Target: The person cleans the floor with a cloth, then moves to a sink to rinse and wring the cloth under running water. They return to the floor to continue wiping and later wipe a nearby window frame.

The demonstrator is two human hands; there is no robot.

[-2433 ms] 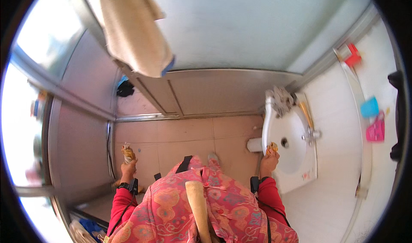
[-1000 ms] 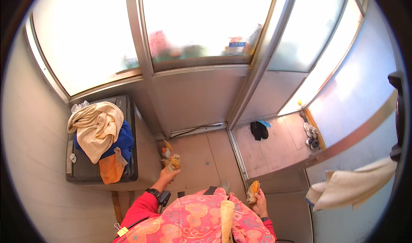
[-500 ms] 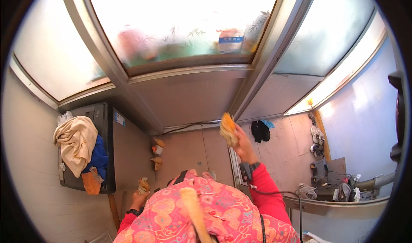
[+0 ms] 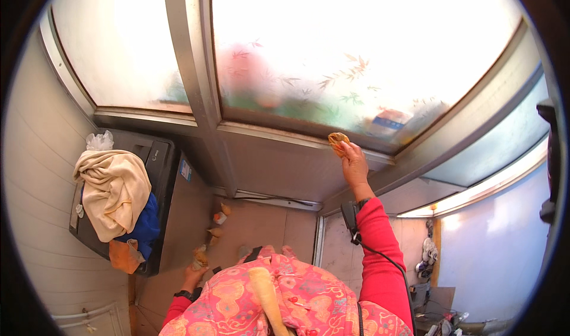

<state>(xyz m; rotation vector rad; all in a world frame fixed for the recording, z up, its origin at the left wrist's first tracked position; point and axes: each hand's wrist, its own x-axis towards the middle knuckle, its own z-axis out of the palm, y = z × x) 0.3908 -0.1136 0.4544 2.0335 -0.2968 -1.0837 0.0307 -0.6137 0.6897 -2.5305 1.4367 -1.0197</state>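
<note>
My right hand is raised on an outstretched arm, its fingers closed round a crumpled orange-yellow cloth. That cloth is at the lower rail of the large frosted window; I cannot tell whether it touches the frame. Low on the left, my left hand grips a crumpled brownish-yellow thing that looks like another cloth. It is beside the dark cabinet-like appliance. A black strap with a small device hangs by my right wrist, and a cable runs down along the sleeve.
A dark appliance stands at the left with a cream cloth, a blue cloth and an orange cloth on top. Small bags lie on the floor beside it. Shoes line the right wall.
My right hand has moved up and forward with the cloth, from above the floor to the window's lower rail. The view has turned rightward across the window. My left hand keeps its hold.
</note>
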